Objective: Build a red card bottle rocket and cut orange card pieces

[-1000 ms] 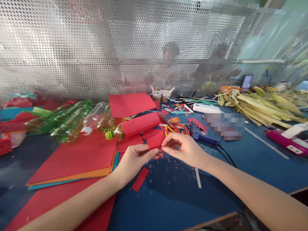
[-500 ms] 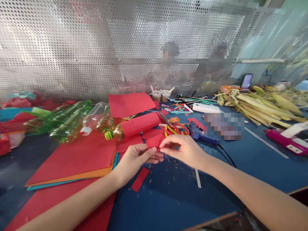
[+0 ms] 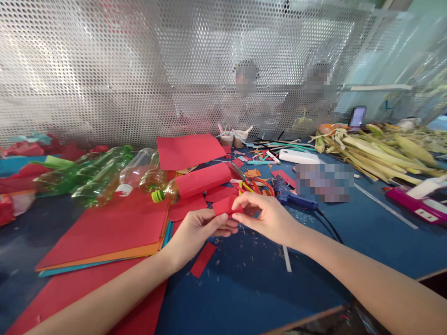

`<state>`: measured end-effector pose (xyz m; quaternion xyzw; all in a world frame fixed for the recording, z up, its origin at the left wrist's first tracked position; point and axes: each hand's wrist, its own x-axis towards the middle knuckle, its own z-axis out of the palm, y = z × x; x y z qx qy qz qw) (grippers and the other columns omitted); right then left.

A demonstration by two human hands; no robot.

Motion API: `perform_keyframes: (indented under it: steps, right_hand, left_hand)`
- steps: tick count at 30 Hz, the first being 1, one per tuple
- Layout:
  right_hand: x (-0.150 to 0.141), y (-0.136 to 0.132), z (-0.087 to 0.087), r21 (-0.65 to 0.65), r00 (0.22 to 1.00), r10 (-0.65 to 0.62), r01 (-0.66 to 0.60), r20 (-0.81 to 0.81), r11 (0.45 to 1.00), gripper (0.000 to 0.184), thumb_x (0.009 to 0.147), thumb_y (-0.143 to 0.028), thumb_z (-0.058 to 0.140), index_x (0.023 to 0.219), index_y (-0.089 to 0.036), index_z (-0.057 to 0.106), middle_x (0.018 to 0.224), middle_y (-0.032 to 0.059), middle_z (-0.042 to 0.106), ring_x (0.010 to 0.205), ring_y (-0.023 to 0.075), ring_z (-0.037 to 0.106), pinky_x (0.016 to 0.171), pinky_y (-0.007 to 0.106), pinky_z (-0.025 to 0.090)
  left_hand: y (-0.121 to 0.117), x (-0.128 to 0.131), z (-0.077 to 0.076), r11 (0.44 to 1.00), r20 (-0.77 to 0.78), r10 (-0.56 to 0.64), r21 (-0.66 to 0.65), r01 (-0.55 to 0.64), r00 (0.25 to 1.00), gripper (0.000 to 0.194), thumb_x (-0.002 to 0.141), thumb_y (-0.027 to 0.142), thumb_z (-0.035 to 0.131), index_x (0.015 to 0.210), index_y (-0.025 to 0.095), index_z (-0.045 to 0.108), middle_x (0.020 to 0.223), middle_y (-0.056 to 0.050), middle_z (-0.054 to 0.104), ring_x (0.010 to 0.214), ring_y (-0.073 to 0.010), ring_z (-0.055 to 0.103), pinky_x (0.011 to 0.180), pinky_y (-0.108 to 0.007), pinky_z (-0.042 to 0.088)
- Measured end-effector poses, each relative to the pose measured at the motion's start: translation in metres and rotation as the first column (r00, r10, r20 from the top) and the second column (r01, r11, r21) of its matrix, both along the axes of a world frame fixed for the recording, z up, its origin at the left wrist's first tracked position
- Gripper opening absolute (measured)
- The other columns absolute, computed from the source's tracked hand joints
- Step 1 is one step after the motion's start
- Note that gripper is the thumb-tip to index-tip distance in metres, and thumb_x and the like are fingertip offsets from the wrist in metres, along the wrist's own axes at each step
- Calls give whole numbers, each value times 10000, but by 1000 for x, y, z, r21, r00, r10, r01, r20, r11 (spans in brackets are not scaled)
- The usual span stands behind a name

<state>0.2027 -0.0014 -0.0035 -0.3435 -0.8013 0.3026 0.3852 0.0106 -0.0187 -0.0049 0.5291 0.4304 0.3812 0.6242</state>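
Between both hands is a small piece of red paper (image 3: 222,206), raised above the blue table (image 3: 258,293). My left hand (image 3: 206,225) pinches its lower left part, thumb on top and fingers beneath. At its right end, the thumb and index finger of my right hand (image 3: 263,211) are closed on it. Just beyond lies a plastic bottle with a yellow-green cap (image 3: 158,196), wrapped in red paper (image 3: 204,179). A loose red paper strip (image 3: 203,259) rests on the table below my left hand.
A blue glue gun (image 3: 296,200) with a cord lies right of my hands. Stacked coloured paper sheets (image 3: 111,228) and several plastic bottles (image 3: 103,181) are left. Dried husks (image 3: 377,153) and a magenta power strip (image 3: 419,207) are right. A perforated screen (image 3: 139,70) stands behind.
The fingers of my right hand have shifted slightly up and over the red paper, which now looks flatter and tilted. My left hand stays nearly in place.
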Motion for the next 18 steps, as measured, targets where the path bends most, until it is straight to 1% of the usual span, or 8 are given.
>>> perform_keyframes:
  steps: [3,4,7,11,15,18]
  right_hand:
    - [0,1,0,-19,999,32,-32,-13,999,38,837,-197,597,875,-204,597,806,-6,652,717,110,623,676,219,514]
    - [0,1,1,-36,999,34,-35,-15,999,14,839,-202,594,852,-203,601,791,-7,655,704,109,624,667,217,516]
    - [0,2,3,-85,999,16,-19,-35,996,22,832,-212,598,819,-198,609,762,-6,667,669,110,628,647,220,527]
    - [-1,1,3,-113,999,1,-7,-54,994,35,822,-213,600,797,-189,601,738,-2,666,647,111,635,650,230,538]
    - [-1,1,5,-117,998,-6,-2,-60,993,46,818,-206,595,779,-184,589,728,2,659,650,113,633,656,234,539]
    - [0,1,5,-119,998,-5,-2,-60,993,58,826,-198,582,770,-181,579,718,-1,644,641,107,623,651,230,535]
  left_hand:
    - [0,-1,0,1000,17,-2,-16,3,1000,263,757,405,690,790,154,759,813,-64,778,722,-143,717,704,-191,561]
    - [0,-1,1,1000,24,3,-21,-2,1000,262,758,406,689,784,155,758,810,-63,778,713,-141,716,699,-190,561]
    - [0,1,1,999,35,25,-25,-24,999,268,743,414,701,767,154,761,804,-65,778,728,-153,719,706,-198,563]
    - [-1,2,0,998,38,63,21,-64,997,263,707,416,728,754,161,767,793,-55,778,771,-169,718,754,-214,561]
    - [-1,2,-3,994,13,84,63,-85,996,239,716,407,718,753,175,764,800,-41,779,782,-176,715,779,-238,560]
    - [-1,2,-3,988,-35,125,95,-121,992,191,680,382,750,675,191,739,803,-22,779,787,-187,716,779,-254,560]
